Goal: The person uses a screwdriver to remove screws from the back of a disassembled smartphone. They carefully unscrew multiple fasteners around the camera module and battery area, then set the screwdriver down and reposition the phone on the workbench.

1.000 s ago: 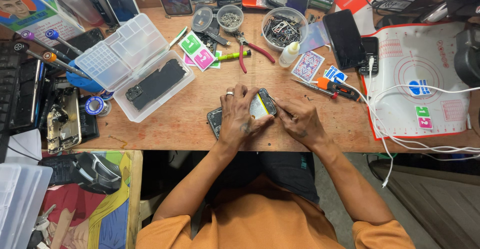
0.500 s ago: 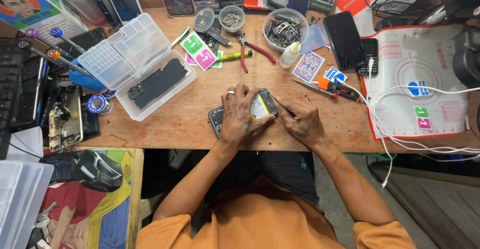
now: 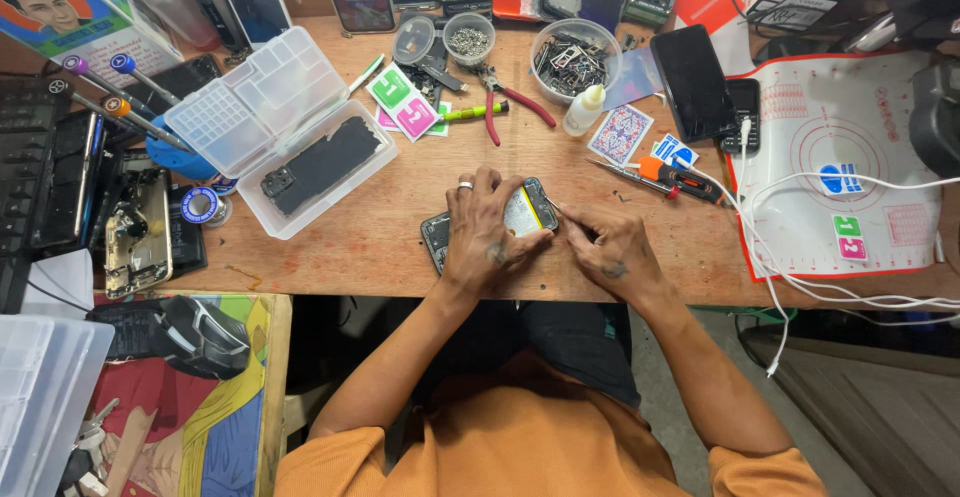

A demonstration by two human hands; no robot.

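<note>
Hands are meeting over an opened phone [image 3: 527, 212] lying near the front edge of the wooden desk [image 3: 400, 227]. Your left hand [image 3: 487, 232] is lying across its lower half, fingers curled over it and pinning it down. Your right hand [image 3: 612, 249] is touching the phone's right edge, fingertips pinched narrow; whether they are holding a tool, I cannot tell. Beyond your right hand, an orange-handled screwdriver [image 3: 672, 174] is lying on the desk.

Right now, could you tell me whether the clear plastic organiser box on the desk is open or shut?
Open: the plastic organiser box has its lid folded back, and a dark phone part lies inside.
</note>
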